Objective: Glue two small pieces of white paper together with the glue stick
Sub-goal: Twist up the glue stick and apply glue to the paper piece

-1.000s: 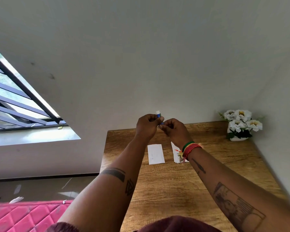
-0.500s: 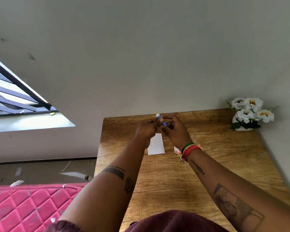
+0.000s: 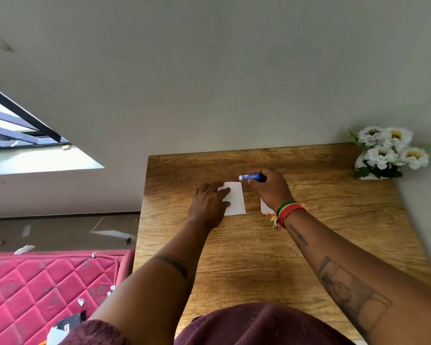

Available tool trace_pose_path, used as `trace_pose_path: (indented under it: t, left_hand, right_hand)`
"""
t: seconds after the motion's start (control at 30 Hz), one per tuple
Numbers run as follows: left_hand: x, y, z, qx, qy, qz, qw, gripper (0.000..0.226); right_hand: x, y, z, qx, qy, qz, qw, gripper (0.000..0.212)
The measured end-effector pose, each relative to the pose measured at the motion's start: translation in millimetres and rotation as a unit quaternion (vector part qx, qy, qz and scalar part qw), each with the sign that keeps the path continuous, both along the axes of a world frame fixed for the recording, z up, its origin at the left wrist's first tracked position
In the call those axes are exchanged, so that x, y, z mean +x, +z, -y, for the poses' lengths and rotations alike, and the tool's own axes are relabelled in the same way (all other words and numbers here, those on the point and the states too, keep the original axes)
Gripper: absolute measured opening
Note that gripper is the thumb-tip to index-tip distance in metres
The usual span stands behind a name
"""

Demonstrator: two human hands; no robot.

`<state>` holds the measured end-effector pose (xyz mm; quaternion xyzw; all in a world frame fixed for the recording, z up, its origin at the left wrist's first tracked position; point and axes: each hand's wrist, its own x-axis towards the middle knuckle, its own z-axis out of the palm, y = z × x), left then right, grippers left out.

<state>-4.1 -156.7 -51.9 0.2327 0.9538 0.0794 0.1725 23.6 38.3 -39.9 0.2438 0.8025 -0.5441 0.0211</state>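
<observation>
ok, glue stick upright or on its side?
On its side: glue stick lies roughly level in the right hand, white end pointing left, above the paper.

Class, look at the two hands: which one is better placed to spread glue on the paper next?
Right. The right hand holds the glue stick just beyond the paper, while the left hand rests on it.

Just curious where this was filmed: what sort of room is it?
Probably a room in a home, not a workshop: a wooden table against a plain wall, white flowers in its corner, a pink quilted mattress beside it and a barred window.
</observation>
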Motion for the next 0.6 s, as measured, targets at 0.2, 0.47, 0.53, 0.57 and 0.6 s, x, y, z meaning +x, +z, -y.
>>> trace_pose_path:
  t: [0.2, 0.47, 0.53, 0.57, 0.6]
  left_hand:
    - [-2, -9, 2, -0.006, -0.036, 0.000, 0.999, 0.053]
    - [-6, -9, 1, -0.015, -0.050, -0.006, 0.999, 0.053]
    - [-6, -9, 1, -0.012, -0.048, -0.006, 0.999, 0.053]
    - [-6, -8, 0, -0.010, -0.047, -0.006, 0.999, 0.053]
    - [-6, -8, 0, -0.010, -0.046, -0.006, 0.999, 0.053]
  right_hand:
    - [-12, -4, 6, 0.135, 0.130, 0.037, 0.982, 0.025]
    - [-28, -2, 13, 0.301, 0.257, 0.021, 0.918, 0.017]
    - [-30, 2, 15, 0.319, 0.288, 0.020, 0.903, 0.020]
    - [-30, 3, 16, 0.325, 0.300, 0.022, 0.897, 0.021]
    - [-30, 5, 17, 0.332, 0.313, 0.023, 0.889, 0.021]
